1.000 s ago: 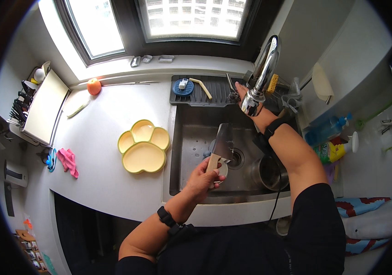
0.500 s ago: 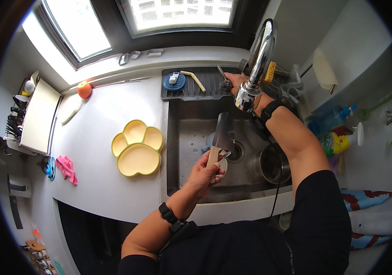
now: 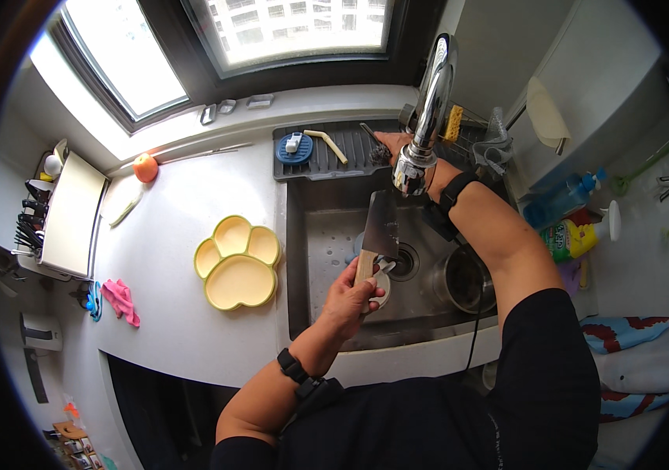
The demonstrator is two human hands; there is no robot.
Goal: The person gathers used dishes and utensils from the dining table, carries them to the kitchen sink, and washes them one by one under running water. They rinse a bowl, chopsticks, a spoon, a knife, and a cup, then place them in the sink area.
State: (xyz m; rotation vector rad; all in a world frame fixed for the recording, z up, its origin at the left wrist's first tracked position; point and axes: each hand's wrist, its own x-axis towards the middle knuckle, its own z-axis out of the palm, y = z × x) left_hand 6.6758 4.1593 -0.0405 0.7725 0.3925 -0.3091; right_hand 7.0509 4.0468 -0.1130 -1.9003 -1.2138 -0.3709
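Observation:
My left hand (image 3: 348, 299) is closed round the wooden handle of a broad-bladed kitchen knife (image 3: 381, 225) over the sink (image 3: 326, 235). Its blade points away from me, above a pale cup (image 3: 382, 291) and a light blue item that my hand and the knife partly cover. Behind the chrome faucet (image 3: 414, 168), my right hand (image 3: 395, 143) is at the grey drying mat (image 3: 354, 145), fingers closed on a dark steel wool scrubber (image 3: 380, 152) with a thin metal rod beside it. The faucet hides part of that hand.
A metal pot (image 3: 463, 278) sits in the sink's right side. Left on the counter are a yellow paw-shaped divided plate (image 3: 240, 282), a pink cloth (image 3: 121, 301) and an apple (image 3: 146, 168). Bottles (image 3: 573, 239) and a yellow sponge (image 3: 453, 124) stand at the right.
The view has shifted slightly. The rod by my right hand leans a little further left. My left hand keeps the knife in nearly the same place over the sink.

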